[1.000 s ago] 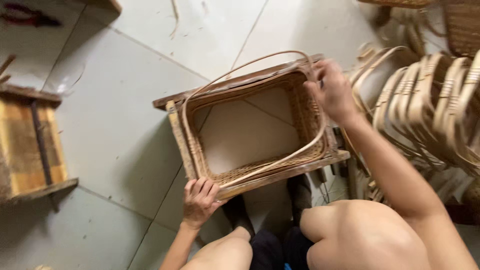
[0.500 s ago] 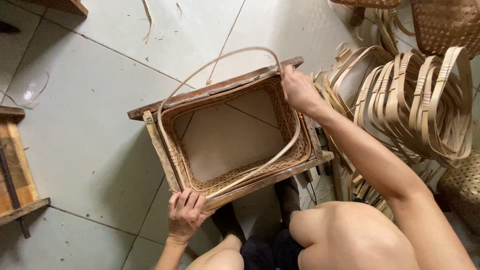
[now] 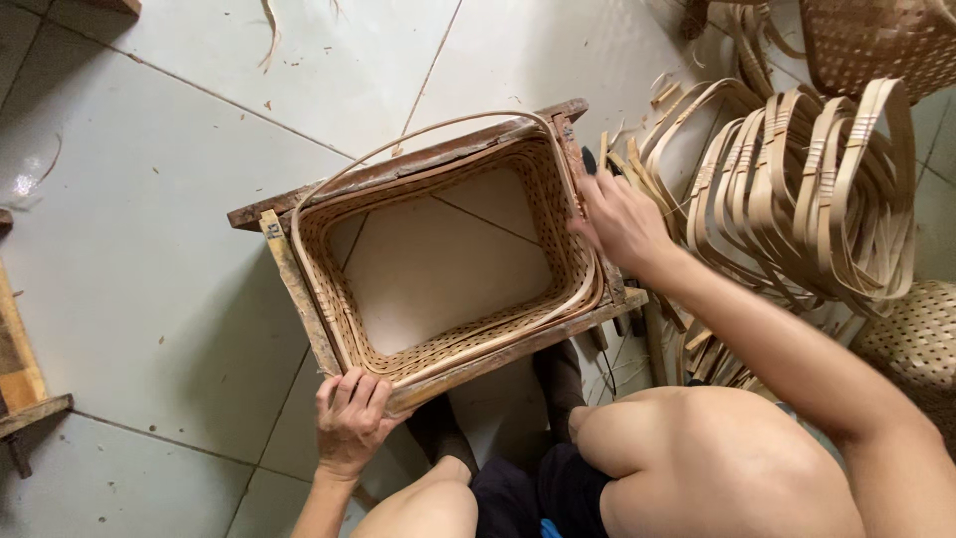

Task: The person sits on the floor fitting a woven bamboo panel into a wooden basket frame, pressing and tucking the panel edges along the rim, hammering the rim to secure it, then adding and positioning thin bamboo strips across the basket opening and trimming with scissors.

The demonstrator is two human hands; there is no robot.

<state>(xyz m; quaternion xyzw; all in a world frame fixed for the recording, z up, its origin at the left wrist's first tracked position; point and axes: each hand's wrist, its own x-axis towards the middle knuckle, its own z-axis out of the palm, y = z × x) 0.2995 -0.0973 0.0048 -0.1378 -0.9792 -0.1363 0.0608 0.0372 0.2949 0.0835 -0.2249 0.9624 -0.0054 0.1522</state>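
tan lattice-woven basket [image 3: 558,214], brown wooden frame [image 3: 299,294], pale grey tiles [image 3: 129,249]

Small pale label [image 3: 272,230] on frame corner

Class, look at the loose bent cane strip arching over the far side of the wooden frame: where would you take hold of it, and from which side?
Probably grip the cane strip mid-arch, from above on the far side. There it stands clear of the wooden frame and woven basket wall, so fingers can close around it. Nearer the right hand and left hand it lies tight inside the rim.
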